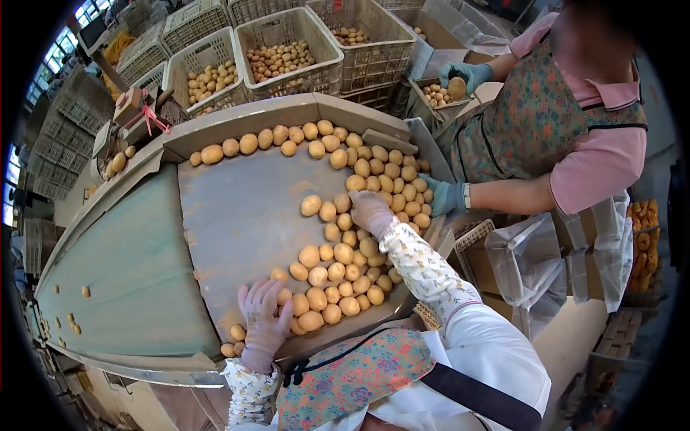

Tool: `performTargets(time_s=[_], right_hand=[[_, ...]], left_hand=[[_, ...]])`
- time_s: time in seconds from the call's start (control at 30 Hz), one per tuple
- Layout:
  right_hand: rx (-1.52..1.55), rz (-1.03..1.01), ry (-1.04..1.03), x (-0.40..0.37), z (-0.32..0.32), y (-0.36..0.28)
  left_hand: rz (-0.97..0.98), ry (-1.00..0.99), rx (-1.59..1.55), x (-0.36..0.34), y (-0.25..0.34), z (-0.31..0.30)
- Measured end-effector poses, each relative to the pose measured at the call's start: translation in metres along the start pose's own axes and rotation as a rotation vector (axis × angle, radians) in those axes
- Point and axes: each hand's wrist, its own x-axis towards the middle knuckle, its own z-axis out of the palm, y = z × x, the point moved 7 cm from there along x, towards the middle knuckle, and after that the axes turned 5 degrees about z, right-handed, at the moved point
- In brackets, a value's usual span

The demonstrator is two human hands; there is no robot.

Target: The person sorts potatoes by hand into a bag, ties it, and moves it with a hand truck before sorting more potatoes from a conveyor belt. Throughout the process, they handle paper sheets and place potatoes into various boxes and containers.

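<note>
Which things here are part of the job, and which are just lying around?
Part of the job: left hand, fingers spread on the potatoes; right hand resting on them farther up; the metal tray that holds them.
Just lying around: crates at the back, a clear plastic bag, the green belt with a few strays.

1. Plastic crates behind the table, part-filled (small yellow produce).
2. Co-worker's blue glove at the table's right edge.
3. Clear bag right.
4. Green belt left.
</note>
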Motion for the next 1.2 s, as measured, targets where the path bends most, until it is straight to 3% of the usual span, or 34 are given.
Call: performTargets(time_s=[0.07, 0.1, 0.13, 0.17, 0.2, 0.27, 0.33, 0.4, 0.43, 0.47, 0.5, 0.53, 0.6, 0.67, 0.73, 0.8, 0.83, 0.87, 0.97, 1.1, 1.2], right_hand=[[0.126, -0.07, 0.175, -0.029, -0.045, -0.028], [0.098, -0.262, 0.274, -0.048, -0.075, -0.053], [0.244, -0.642, 0.647, -0.087, -0.125, -0.08], [0.096, -0.939, 0.911, -0.116, -0.161, -0.101], [0.377, -0.816, 0.676, -0.086, -0.187, -0.096], [0.54, -0.527, 0.663, -0.018, -0.232, -0.073], [0.297, -0.208, 1.145, 0.028, -0.284, -0.053], [0.263, -0.616, 1.069, 0.019, -0.23, -0.071], [0.185, -0.65, 0.83, 0.01, -0.187, -0.081], [-0.104, -0.511, 0.409, 0.009, -0.139, -0.086], [0.054, -0.588, 0.39, 0.008, -0.089, -0.072], [0.249, -0.297, 0.129, 0.006, -0.045, -0.051], [0.028, -0.276, 0.237, -0.045, 0.014, -0.045], [0.12, -0.42, 0.191, -0.108, 0.025, -0.062], [0.094, -0.418, 0.238, -0.15, 0.031, -0.073], [0.014, -0.485, 0.246, -0.161, 0.03, -0.075], [-0.032, -0.46, 0.228, -0.157, 0.028, -0.07], [-0.078, -0.435, 0.21, -0.153, 0.026, -0.066], [0.169, -0.393, 0.263, -0.151, 0.001, -0.042], [0.214, -0.396, 0.285, -0.187, 0.007, -0.012], [0.04, -0.394, 0.257, -0.199, -0.002, -0.022]], left_hand=[[0.026, 0.039, -0.014, 0.002, 0.0, -0.002], [0.032, 0.057, -0.022, 0.002, 0.0, -0.002], [0.022, 0.07, -0.028, 0.001, -0.001, -0.002], [0.014, 0.081, -0.034, 0.001, -0.002, -0.001], [0.008, 0.088, -0.042, 0.0, -0.002, -0.001], [-0.03, 0.065, -0.044, -0.003, 0.0, -0.002], [-0.074, 0.028, -0.04, -0.007, -0.003, -0.003], [-0.122, -0.014, -0.037, -0.014, -0.016, 0.003], [-0.149, -0.043, -0.09, -0.017, -0.026, 0.009], [-0.125, -0.036, -0.074, -0.015, -0.025, 0.01], [-0.109, -0.029, -0.059, -0.013, -0.021, 0.011], [-0.102, -0.024, -0.039, -0.013, -0.016, 0.01], [-0.024, -0.035, 0.01, -0.006, -0.008, 0.007], [0.069, -0.056, 0.07, 0.002, -0.002, 0.005], [0.347, -0.036, 0.16, 0.042, 0.033, -0.012], [0.466, -0.161, 0.157, 0.118, 0.116, -0.051], [0.562, -0.031, 0.088, 0.134, 0.144, -0.056], [0.581, -0.061, -0.018, 0.155, 0.175, -0.05], [0.638, -0.102, -0.062, 0.175, 0.223, -0.039], [0.664, -0.173, -0.02, 0.168, 0.217, -0.057], [0.665, -0.205, 0.034, 0.155, 0.198, -0.082]])
